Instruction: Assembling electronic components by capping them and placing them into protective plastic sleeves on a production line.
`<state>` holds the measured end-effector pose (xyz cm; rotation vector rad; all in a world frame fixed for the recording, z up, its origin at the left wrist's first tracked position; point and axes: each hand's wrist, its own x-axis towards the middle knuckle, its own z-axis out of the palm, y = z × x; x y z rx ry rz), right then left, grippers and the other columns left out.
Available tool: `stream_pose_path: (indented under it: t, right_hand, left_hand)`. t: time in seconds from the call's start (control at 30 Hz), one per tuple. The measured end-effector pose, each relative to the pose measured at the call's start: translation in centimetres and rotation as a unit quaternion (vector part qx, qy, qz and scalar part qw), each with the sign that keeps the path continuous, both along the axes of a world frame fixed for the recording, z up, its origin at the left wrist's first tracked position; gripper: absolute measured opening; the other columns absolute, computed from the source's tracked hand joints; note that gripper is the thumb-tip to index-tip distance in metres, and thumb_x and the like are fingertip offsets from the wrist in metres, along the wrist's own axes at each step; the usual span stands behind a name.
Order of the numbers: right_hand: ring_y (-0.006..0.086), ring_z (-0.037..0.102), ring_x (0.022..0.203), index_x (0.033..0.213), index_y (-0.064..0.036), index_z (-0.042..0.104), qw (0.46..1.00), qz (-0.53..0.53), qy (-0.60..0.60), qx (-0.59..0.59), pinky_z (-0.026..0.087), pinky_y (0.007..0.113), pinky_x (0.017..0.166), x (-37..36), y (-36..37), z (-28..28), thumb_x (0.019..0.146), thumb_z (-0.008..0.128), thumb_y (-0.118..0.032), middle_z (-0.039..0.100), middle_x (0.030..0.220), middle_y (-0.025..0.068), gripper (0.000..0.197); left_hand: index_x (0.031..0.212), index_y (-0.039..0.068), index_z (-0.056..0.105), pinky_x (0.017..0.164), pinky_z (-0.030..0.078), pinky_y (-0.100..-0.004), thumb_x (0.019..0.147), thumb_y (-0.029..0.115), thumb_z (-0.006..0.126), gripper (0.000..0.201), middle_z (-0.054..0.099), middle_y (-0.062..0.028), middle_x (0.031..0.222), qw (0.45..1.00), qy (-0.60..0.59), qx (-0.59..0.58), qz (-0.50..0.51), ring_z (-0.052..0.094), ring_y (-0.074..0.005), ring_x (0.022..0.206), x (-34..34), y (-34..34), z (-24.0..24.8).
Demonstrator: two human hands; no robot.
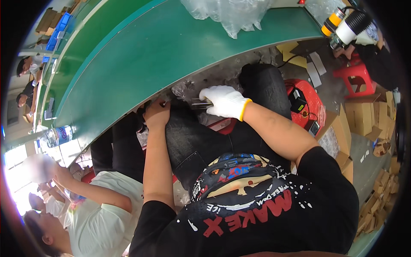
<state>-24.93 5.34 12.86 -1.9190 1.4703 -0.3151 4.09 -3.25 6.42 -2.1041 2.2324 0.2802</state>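
My right hand (224, 102), in a white glove with a yellow cuff, is closed around a small shiny metal cylinder (199, 103) just below the edge of the green table (141, 55), over my lap. My left hand (156, 114) is bare, reaches under the table edge and pinches something small and dark that I cannot make out. Both hands hover above my black trousers (192, 137). Crumpled clear plastic (185, 90) lies between the hands under the table edge.
Clear plastic bags (231, 13) sit on the table's far side. A red stool (306, 100) with black parts stands right of my knee, with cardboard boxes (364, 115) beyond. A person in a white shirt (98, 214) sits to my left. A heat gun (349, 25) hangs at the upper right.
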Motion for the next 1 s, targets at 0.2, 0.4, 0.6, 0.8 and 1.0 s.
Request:
stream_pose_path:
  t: [0.2,0.4,0.6,0.8,1.0]
  right_hand:
    - [0.0361,0.068,0.102,0.112,-0.008,0.066,0.981,0.081,0.137,0.114,0.054,0.047,0.084,0.2,-0.9,-5.4,0.079,0.076,-0.022,0.07,0.104,0.015,0.038]
    - [0.0301,0.066,0.098,0.108,-0.0134,0.07,0.921,0.042,0.366,0.126,0.053,0.043,0.084,3.4,1.1,-8.3,0.081,0.077,-0.018,0.069,0.097,0.0076,0.029]
    - [0.022,0.063,0.103,0.105,-0.0197,0.073,0.674,-0.027,0.726,0.134,0.051,0.041,0.094,10.8,2.3,-10.0,0.085,0.08,-0.014,0.068,0.103,0.0015,0.022]
    - [0.0223,0.066,0.094,0.098,-0.0119,0.075,0.465,0.073,0.882,0.026,0.056,0.042,0.081,10.7,2.2,-22.4,0.084,0.082,-0.006,0.069,0.099,0.0067,0.016]
    - [0.0244,0.066,0.091,0.1,-0.0135,0.074,0.305,0.036,0.949,0.075,0.055,0.04,0.078,10.8,4.1,-21.1,0.083,0.079,-0.011,0.066,0.093,0.0054,0.018]
  left_hand:
    - [0.109,0.013,0.075,0.085,0.056,-0.041,0.094,0.028,0.068,0.022,0.077,-0.0098,0.104,0.974,0.201,-0.039,-0.094,0.073,-0.0316,0.095,-1.6,2.5,1.3]
    - [0.106,0.003,0.074,0.072,0.056,-0.0348,0.085,0.013,0.079,0.024,0.07,-0.0113,0.091,0.879,0.383,0.112,-0.261,0.07,-0.0213,0.076,-14.6,10.5,11.2]
    - [0.107,0.003,0.072,0.074,0.057,-0.037,0.086,0.01,0.076,0.023,0.068,-0.0134,0.09,0.895,0.316,0.119,-0.291,0.069,-0.028,0.076,-17.2,10.1,10.1]
    - [0.104,0.002,0.071,0.076,0.056,-0.0389,0.083,0.005,0.072,0.021,0.068,-0.0133,0.092,0.888,0.316,0.106,-0.317,0.069,-0.0298,0.079,-19.0,9.6,9.1]
    - [0.091,0.002,0.07,0.072,0.055,-0.0441,0.08,0.004,0.063,0.013,0.068,-0.0161,0.079,0.929,0.245,0.049,-0.273,0.068,-0.0342,0.072,-18.9,9.9,8.8]
